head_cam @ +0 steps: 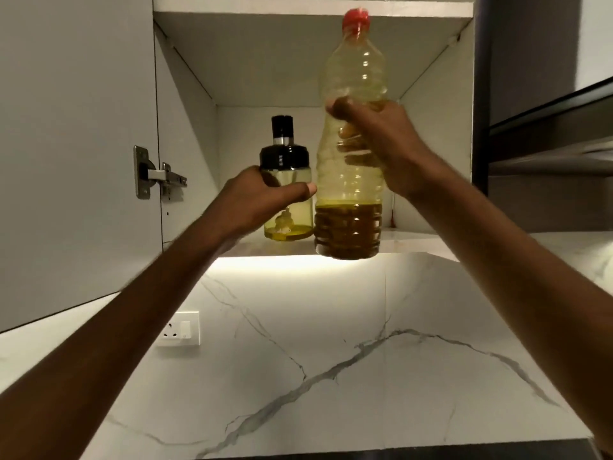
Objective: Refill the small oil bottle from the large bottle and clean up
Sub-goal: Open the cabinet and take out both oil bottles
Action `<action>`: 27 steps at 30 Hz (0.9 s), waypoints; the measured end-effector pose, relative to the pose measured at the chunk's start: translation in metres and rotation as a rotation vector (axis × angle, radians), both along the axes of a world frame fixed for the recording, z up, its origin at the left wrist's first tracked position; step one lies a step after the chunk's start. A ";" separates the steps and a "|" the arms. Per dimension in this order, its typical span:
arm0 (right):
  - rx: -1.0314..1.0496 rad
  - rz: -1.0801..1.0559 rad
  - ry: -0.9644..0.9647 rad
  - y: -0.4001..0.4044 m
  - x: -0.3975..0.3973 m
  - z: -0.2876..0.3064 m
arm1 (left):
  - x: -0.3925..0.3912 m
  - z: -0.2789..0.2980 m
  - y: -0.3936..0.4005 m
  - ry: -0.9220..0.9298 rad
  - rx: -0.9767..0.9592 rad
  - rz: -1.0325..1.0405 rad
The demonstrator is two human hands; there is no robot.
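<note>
No text, label, brand or number can be read on anything here.

1 head-worn view looks forward and up, close, into an open wall cabinet (pixel 185 78).

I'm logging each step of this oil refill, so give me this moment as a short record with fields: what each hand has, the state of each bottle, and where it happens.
place: open wall cabinet above a marble backsplash
left hand: wrapped around the small oil bottle
small oil bottle: upright on the cabinet shelf, black top on, only a little oil at the bottom
right hand: gripping the large bottle at mid-body
large bottle: upright, red cap on, base at the shelf's front edge, oil filling roughly the lowest quarter
pouring: not yet begun
</note>
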State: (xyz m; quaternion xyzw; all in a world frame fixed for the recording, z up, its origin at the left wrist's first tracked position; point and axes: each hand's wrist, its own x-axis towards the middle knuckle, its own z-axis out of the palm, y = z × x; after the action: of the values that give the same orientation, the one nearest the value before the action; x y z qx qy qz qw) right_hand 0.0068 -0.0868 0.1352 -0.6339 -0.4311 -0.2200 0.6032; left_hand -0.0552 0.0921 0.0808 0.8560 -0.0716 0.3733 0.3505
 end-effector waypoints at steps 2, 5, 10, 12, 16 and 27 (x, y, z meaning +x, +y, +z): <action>0.005 0.037 -0.009 -0.010 -0.012 -0.011 | -0.015 -0.009 -0.009 0.000 0.003 -0.011; 0.026 0.077 0.003 -0.025 -0.025 -0.038 | -0.038 -0.034 -0.020 0.009 -0.061 -0.073; 0.063 0.055 0.099 -0.038 -0.035 -0.113 | -0.061 -0.117 -0.026 0.039 -0.098 0.067; 0.083 0.000 0.108 -0.040 -0.036 -0.156 | -0.068 -0.167 -0.026 0.088 -0.095 0.119; 0.029 -0.116 0.175 -0.035 -0.037 -0.254 | -0.080 -0.279 -0.018 0.208 -0.152 0.232; -0.150 -0.135 0.408 -0.008 -0.069 -0.480 | -0.102 -0.488 -0.005 0.581 -0.179 0.351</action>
State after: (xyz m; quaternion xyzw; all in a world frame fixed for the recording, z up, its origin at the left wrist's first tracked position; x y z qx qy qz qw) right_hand -0.0625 -0.0952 -0.3446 -0.7358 -0.2719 -0.0945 0.6130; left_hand -0.1569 0.0874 -0.4077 0.8916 0.2126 0.1734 0.3604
